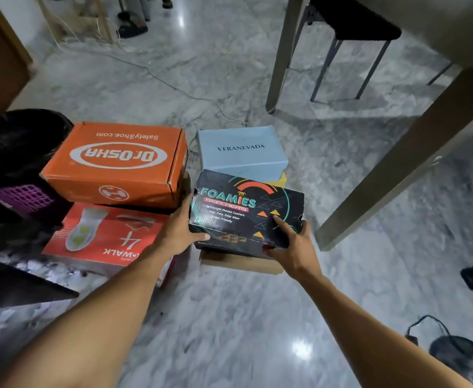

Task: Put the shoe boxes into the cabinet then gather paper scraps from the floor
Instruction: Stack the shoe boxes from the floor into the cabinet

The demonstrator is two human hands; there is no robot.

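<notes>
At the far left a purple basket [20, 198] sits beside the dark edge of some furniture. Just right of it, an orange box [112, 166] lies stacked on a red box [103, 236], both on the marble floor [243, 317]. The left hand [180, 231] grips the left end of a black box [246, 214], thumb along the near edge. This black box sits in the middle, on top of a brown box [240, 263] whose edge shows beneath it. Just beyond it stands a pale blue box [240, 149], with a bit of yellow box [278, 179] showing under it. The right hand [294, 245] grasps the black box's near right corner, forefinger laid on the lid. Further right, table legs [397, 169] rise from the floor, with a dark stool [352, 21] far behind.
</notes>
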